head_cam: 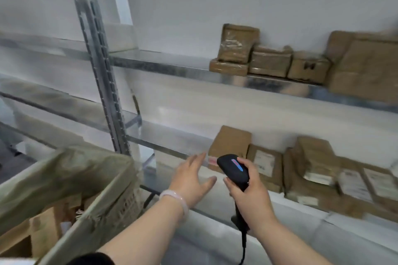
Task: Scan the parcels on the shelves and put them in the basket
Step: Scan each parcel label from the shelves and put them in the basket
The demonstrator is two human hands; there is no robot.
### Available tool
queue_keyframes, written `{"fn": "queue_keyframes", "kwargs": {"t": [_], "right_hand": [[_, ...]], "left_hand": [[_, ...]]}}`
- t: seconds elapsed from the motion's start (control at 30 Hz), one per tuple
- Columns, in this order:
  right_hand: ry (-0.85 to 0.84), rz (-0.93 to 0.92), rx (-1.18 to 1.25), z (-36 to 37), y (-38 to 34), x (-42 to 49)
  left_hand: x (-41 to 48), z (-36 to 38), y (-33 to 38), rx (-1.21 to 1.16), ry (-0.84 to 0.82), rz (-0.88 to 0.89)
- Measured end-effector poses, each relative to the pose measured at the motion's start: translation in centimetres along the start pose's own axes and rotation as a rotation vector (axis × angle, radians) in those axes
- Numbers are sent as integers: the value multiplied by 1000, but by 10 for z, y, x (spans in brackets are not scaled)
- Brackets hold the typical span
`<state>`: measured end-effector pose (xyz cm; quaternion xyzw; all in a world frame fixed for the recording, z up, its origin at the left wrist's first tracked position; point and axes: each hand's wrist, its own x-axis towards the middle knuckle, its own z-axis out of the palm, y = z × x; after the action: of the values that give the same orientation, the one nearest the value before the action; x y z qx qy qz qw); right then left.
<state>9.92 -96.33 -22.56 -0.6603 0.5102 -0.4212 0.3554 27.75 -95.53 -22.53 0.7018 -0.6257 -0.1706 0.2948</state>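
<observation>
Brown parcels (312,178) are lined on the lower shelf (172,135); the left hand (191,178) is spread open near them, a scanner (233,171) gripped in the right hand (249,198). One leaning parcel (233,142) could be toppled by haste.

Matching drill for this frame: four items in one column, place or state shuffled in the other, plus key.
Column 1
1. scanner
2. left hand
3. basket
4. bracelet

Column 2
A. pale, worn on a wrist
B. lower left of the view, cardboard parcels inside
C. gripped by the right hand
D. empty, fingers spread, in front of the lower shelf

Pairs: 1-C, 2-D, 3-B, 4-A
</observation>
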Motion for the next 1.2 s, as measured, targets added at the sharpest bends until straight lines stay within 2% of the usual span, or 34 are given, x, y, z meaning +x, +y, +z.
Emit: {"fn": "queue_keyframes", "kwargs": {"t": [0.3, 0.5, 0.83, 0.97, 1.2], "right_hand": [[248, 97, -27, -215, 78, -43], [407, 190, -70, -325, 122, -75], [535, 334, -127, -407, 175, -101], [613, 353, -138, -435, 187, -81], [694, 392, -226, -480, 197, -42]], "left_hand": [[-10, 139, 199, -65, -125, 228], [-31, 224, 289, -130, -290, 284], [-20, 304, 371, -138, -478, 365], [0, 328, 398, -66, -498, 438], [49, 363, 447, -123, -580, 456]]}}
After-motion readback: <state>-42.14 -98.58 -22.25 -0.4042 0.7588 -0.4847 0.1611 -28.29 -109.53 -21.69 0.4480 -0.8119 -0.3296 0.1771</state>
